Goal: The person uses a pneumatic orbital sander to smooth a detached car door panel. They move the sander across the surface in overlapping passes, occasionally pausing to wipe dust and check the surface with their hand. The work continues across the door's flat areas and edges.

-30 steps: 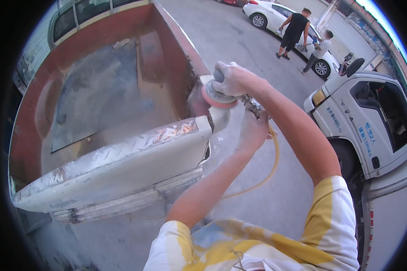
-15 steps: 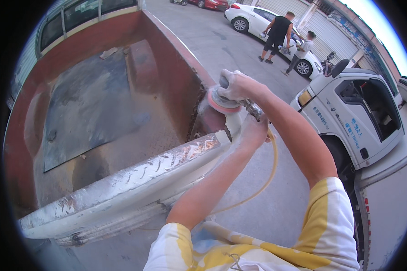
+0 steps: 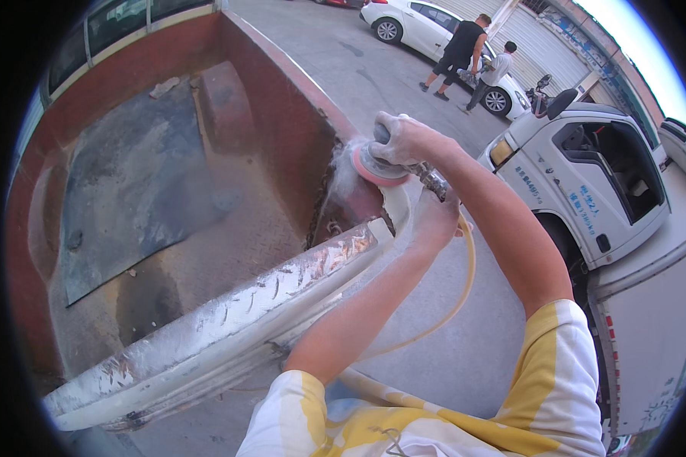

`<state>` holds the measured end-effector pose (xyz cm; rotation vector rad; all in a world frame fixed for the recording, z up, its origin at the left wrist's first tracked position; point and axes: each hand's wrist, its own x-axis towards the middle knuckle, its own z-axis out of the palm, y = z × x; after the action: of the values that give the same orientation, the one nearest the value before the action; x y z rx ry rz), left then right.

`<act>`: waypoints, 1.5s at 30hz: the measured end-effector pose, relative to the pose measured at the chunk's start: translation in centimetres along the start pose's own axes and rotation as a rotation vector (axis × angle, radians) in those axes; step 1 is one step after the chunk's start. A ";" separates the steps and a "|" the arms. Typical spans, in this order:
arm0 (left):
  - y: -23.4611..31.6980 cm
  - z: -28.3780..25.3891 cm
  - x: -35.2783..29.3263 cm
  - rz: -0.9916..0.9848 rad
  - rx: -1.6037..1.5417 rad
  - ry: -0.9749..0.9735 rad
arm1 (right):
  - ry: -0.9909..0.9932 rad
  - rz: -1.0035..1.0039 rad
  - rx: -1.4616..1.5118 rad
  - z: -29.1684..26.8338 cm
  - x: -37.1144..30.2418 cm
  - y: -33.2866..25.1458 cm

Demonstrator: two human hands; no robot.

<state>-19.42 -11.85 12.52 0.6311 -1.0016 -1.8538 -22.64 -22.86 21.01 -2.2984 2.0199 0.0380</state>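
A dusty air sander [image 3: 380,169] with a round pink pad lies against the rear corner of a red pickup bed's side wall. My right hand [image 3: 409,140] is closed over the top of the sander's head. Lower down, my left hand [image 3: 437,216] is closed round its metal handle, with the fingers partly hidden. A yellowish air hose [image 3: 465,293] curves down from the handle beside my left forearm. White dust hangs about the pad and coats both hands. Just below them the tailgate [image 3: 244,305], scuffed and bare metal in places, hangs at an angle.
The red truck bed [image 3: 244,198] holds a dark sheet [image 3: 137,190] on its floor. A white truck [image 3: 587,175] stands close on my right. Two people [image 3: 465,49] [image 3: 498,70] are beside a white car [image 3: 423,27] at the back.
The view has shifted slightly, so the surroundings sit further left. Both hands keep their hold on the sander at the corner, and more dust shows left of the pad. The two people have moved a little.
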 end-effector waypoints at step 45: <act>-3.5 4.2 -3.4 0.067 0.143 0.060 | 0.034 -0.154 0.076 0.7 -6.1 2.5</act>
<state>-22.70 -6.33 11.87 0.7255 -1.1091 -1.7064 -25.89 -17.06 20.65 -2.4143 1.8185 -0.0864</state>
